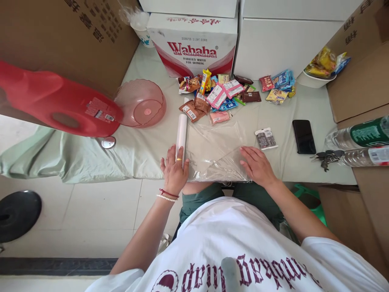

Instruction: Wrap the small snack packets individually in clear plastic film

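Observation:
My left hand [175, 169] lies with fingers outstretched on the near end of a white roll [181, 132], from which a clear plastic film [215, 152] extends to the right over the cloth. At the film's right edge, my right hand [257, 165] rests flat with its fingers stretched out. Just beyond that hand is a small dark packet with white ends [266, 138]. Past the far edge of the film sits a pile of wrapped snacks [216, 95], with a pink packet [220, 117] nearest to the film.
To the left stand a pink ribbed bowl [140, 101] and a big red jug [60, 101]. A Wahaha carton [194, 44] is at the back. On the right are a black phone [304, 136], keys [326, 158], bottles [369, 132] and a white bowl of snacks [316, 80].

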Demonstrator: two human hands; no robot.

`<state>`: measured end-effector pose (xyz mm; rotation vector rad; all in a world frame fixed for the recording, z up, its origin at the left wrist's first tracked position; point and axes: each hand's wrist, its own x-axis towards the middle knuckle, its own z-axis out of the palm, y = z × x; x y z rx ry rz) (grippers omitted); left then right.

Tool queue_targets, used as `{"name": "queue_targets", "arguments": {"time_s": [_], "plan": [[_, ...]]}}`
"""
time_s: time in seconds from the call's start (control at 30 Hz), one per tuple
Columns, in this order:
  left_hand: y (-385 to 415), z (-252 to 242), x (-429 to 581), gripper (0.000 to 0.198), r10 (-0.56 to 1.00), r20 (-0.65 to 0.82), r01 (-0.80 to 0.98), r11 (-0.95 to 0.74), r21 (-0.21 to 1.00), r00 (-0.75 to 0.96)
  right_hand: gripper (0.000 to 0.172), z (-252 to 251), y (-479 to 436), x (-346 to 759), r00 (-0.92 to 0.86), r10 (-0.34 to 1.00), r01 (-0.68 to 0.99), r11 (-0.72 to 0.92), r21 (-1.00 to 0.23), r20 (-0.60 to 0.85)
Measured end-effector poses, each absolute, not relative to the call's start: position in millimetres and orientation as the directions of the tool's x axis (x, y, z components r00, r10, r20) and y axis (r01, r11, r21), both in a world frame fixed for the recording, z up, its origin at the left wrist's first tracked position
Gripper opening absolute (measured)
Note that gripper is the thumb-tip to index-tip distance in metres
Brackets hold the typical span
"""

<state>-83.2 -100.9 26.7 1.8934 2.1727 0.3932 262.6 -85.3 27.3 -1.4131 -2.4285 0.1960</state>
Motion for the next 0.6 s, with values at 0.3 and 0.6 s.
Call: {"name": "queue_targets", "arguments": {"time_s": [0.3, 0.6], "plan": [[-101.4, 20.5, -92.4, 0.066, 0.981, -0.118, 0.931, 0.183, 0.315, -0.153, 0.064, -2.7, -93.3, 300.9, -0.431, 0.901, 0.885, 0.412, -0.215, -0.046], [-98.2, 7.1, -111.3, 0.063, 0.986, -0.035, 0.841, 0.156, 0.519, -0.161, 0.056, 32.7, -73.0, 300.6, -0.329, 0.944, 0.860, 0.307, -0.408, 0.017]]}}
